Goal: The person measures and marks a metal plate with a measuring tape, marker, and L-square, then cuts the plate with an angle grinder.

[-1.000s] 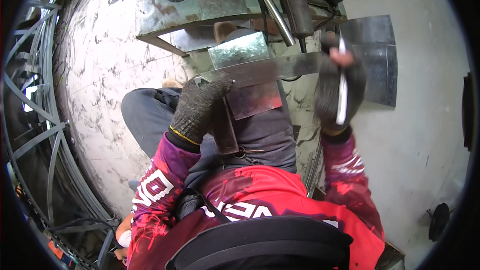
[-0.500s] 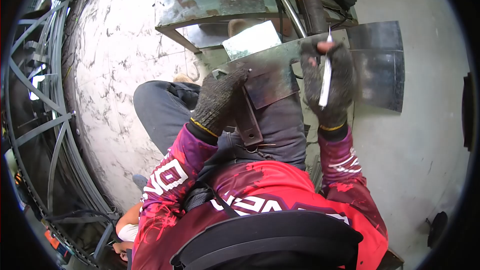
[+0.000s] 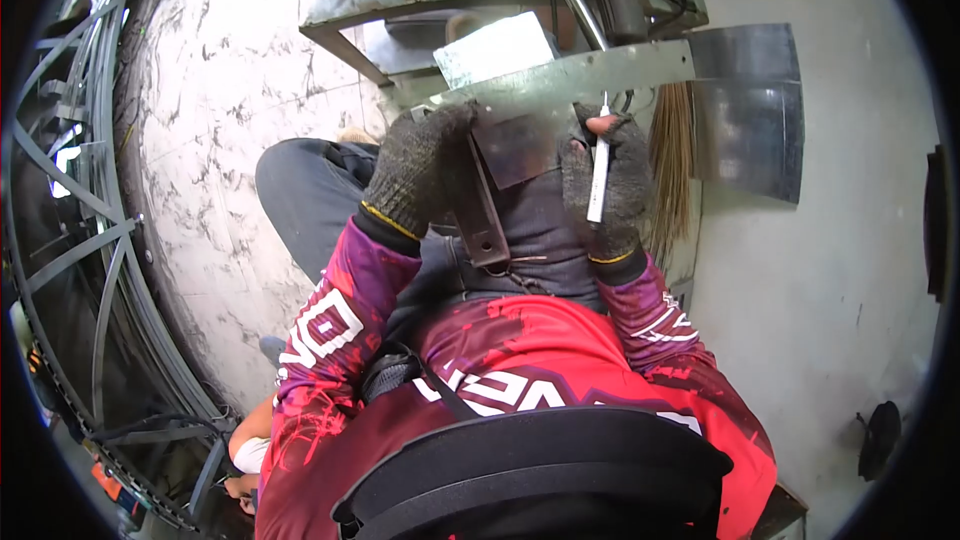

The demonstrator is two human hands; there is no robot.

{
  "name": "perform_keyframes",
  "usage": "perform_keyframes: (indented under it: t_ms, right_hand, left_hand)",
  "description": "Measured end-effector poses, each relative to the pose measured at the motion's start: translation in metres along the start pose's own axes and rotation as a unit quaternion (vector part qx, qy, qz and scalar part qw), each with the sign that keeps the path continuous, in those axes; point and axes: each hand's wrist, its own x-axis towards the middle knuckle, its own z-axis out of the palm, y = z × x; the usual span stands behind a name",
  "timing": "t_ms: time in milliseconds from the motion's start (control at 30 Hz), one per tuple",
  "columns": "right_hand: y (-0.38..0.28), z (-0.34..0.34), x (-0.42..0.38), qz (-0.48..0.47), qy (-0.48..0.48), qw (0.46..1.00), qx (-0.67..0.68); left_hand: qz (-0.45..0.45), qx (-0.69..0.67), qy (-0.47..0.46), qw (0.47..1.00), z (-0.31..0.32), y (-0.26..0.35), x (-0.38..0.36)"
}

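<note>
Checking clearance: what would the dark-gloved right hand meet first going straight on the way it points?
Likely the long, grey, flat metal strip just ahead of the right hand. The slim, white, pen-shaped tool it holds overlaps the strip in view; whether they touch is unclear.

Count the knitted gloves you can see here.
2: the left glove grips the dark metal bar; the right glove holds a white pen. Others may be hidden.

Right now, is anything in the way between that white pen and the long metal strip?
No, nothing visible: the white pen in the right hand has its tip by the near edge of the long metal strip. The left hand is off to the left, the brown bristles to the right.
</note>
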Motion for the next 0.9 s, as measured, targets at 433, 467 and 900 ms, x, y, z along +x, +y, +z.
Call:
perform_keyframes:
  t_ms: [433, 467, 900]
  right_hand:
    - [0.012, -0.001, -0.017, 0.006, -0.033, 0.998, 0.046]
    - [0.009, 0.0, -0.015, 0.077, -0.054, 0.984, 0.149]
    - [-0.014, -0.007, 0.181, -0.267, -0.213, 0.938, -0.058]
  left_hand:
    - [0.261, 0.344, 0.019, 0.902, 0.002, 0.003, -0.005]
    - [0.294, 0.374, 0.017, 0.88, 0.003, 0.004, -0.008]
    - [0.298, 0.318, -0.005, 0.9, 0.015, 0.011, -0.006]
